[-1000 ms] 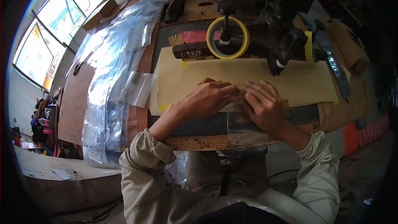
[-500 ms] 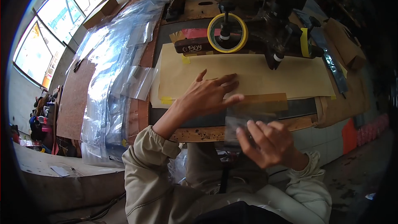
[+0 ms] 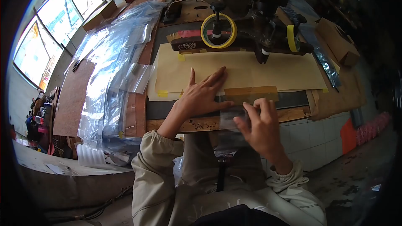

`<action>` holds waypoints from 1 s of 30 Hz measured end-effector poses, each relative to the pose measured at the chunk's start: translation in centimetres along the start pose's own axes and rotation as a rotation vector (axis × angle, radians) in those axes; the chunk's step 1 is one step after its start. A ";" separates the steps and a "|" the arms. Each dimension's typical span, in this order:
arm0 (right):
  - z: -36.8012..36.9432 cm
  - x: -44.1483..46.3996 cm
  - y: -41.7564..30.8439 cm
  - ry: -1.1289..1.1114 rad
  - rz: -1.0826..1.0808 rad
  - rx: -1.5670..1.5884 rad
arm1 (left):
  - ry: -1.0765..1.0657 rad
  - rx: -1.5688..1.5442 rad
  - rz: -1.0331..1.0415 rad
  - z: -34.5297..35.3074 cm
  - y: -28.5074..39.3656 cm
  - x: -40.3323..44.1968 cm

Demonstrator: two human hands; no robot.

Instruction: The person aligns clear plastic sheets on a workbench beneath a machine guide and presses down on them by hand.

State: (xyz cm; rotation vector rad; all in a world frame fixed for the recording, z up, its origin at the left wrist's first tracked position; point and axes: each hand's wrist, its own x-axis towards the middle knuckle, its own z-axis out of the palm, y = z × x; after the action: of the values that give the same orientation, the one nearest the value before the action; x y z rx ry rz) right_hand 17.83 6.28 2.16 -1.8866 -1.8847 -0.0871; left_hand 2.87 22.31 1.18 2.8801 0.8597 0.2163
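Observation:
My left hand [image 3: 203, 95] lies flat with its fingers spread over the tan paper sheet [image 3: 268, 69], the thumb pointing right towards a clear plastic piece [image 3: 231, 119]. That plastic reaches over the table's front edge; its lower end is blurred. Beside its right part is my right hand [image 3: 264, 127], fingers bent and the thumb and index fingertip apart. Whether they touch the plastic is unclear. An amber translucent strip [image 3: 255, 93] sits just above the right hand, at the paper's near edge.
Behind the paper runs a dark press bar [image 3: 247, 44], with a yellow tape roll [image 3: 233, 33] hung on its knob. Clear plastic sheets [image 3: 113, 67] cover the left side. A cardboard box [image 3: 337, 42] stands at the right, and the wooden table edge [image 3: 197, 124] is in front.
My right hand has risen relative to the table edge, towards the amber strip, and its thumb and index finger now show apart. My left hand stays flat on the paper. The view has shifted slightly.

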 end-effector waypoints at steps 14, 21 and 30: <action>5.2 -1.6 -0.1 0.302 -0.113 -0.134 | 1.039 -0.502 -0.330 8.9 10.8 -10.3; 1.9 -0.7 -0.8 0.030 -0.074 -0.141 | 0.560 -1.087 -0.348 20.2 8.4 -10.9; -0.6 3.2 -1.8 -0.320 0.109 -0.069 | 0.583 -1.088 -0.315 13.4 11.2 -10.6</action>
State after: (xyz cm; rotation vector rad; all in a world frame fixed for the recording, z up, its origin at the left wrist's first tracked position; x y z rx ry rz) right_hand 16.40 8.97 4.36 -2.1503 -1.9972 0.1982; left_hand 2.38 6.06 -11.22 1.6500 0.8581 1.1087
